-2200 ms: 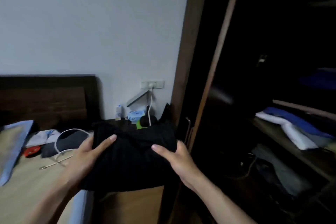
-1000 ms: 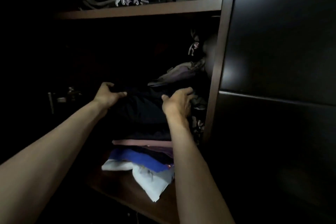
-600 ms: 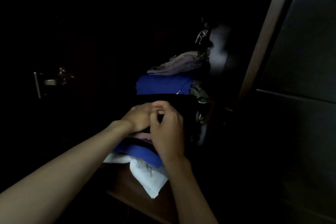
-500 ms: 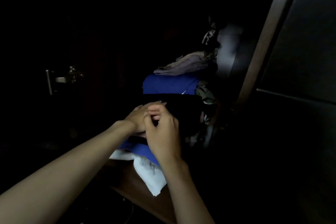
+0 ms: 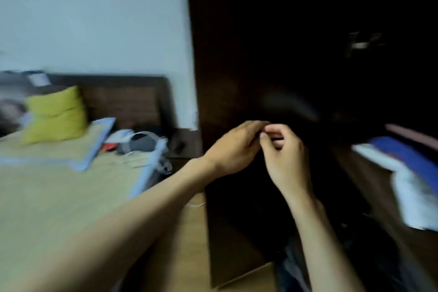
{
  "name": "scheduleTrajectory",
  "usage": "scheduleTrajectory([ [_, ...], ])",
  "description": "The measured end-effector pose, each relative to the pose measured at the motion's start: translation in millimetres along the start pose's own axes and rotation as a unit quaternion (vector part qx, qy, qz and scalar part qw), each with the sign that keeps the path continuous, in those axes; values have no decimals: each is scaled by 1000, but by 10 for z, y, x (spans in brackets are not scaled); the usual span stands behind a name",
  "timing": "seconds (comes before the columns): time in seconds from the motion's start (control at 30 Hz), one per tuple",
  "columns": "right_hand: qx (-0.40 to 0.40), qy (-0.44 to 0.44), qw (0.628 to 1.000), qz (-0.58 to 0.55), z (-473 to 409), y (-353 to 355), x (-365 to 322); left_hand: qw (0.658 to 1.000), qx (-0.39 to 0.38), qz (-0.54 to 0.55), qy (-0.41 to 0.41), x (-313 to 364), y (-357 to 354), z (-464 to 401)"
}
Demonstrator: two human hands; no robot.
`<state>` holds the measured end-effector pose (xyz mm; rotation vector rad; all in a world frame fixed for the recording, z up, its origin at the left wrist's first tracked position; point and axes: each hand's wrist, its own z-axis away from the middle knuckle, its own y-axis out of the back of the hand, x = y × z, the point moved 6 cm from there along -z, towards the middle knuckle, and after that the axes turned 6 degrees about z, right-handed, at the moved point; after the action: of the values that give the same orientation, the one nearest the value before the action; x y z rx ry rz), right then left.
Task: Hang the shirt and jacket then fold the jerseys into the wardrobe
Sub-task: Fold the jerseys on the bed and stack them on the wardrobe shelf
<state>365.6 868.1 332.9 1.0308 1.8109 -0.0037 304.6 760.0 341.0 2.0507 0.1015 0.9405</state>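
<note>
Folded clothes (image 5: 400, 161) lie on the wardrobe shelf (image 5: 369, 180) at the right of the view: a blue garment on top of a white one, with a pinkish strip behind them. The stack's long axis runs from upper left to lower right along the shelf, and the white piece overhangs the shelf's front edge at the near end. Motion blur smears the edges; no print or seam can be read. The folded dark jersey cannot be made out in the dark wardrobe (image 5: 308, 31) interior.

Both hands are raised in front of the wardrobe's dark side panel (image 5: 225, 78), well apart from the clothes. Left hand (image 5: 234, 149): back toward the camera, fingers extended to the right, tips meeting the right hand. Right hand (image 5: 284, 156): fingers curled inward, thumb tip against the left fingertips. Whether anything is pinched between them cannot be told; nothing is visible there.

A metal hinge (image 5: 360, 42) glints faintly in the upper right.

Left of the wardrobe: a bed (image 5: 59, 197) with a tan mat, a yellow-green pillow (image 5: 54, 116) against the dark wooden headboard (image 5: 123, 99), a blue-edged pillow (image 5: 78, 149), and a white hanger (image 5: 147, 140) on grey cloth near the bed's far corner. A pale wall (image 5: 94, 19) behind.
</note>
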Motion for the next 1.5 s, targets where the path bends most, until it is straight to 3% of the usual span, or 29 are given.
scheduleTrajectory([
  [0.2,-250,87,964,-16,1199,-1705,-1001,974,68,-24,213,-776,971,2274],
  [0.37,-486,156,860,25,2585,-3017,-1855,921,112,-41,371,-1463,1558,4228],
  [0.67,-680,305,664,64,5420,-4567,-3261,793,192,-28,577,-1819,2017,7678],
  [0.97,-761,389,469,223,7122,-5336,-3298,559,309,115,761,-1358,1024,10425],
  [1.17,-748,451,382,303,7620,-5718,-3186,436,363,191,801,-1249,172,11334],
  [1.3,-756,463,366,284,7782,-5924,-3260,388,383,213,811,-1287,150,11380],
  [1.4,-780,439,375,244,7731,-6043,-3325,359,404,197,818,-1502,79,11590],
  [1.5,-784,413,392,245,7495,-6228,-3205,289,445,170,831,-1861,-97,11971],
])
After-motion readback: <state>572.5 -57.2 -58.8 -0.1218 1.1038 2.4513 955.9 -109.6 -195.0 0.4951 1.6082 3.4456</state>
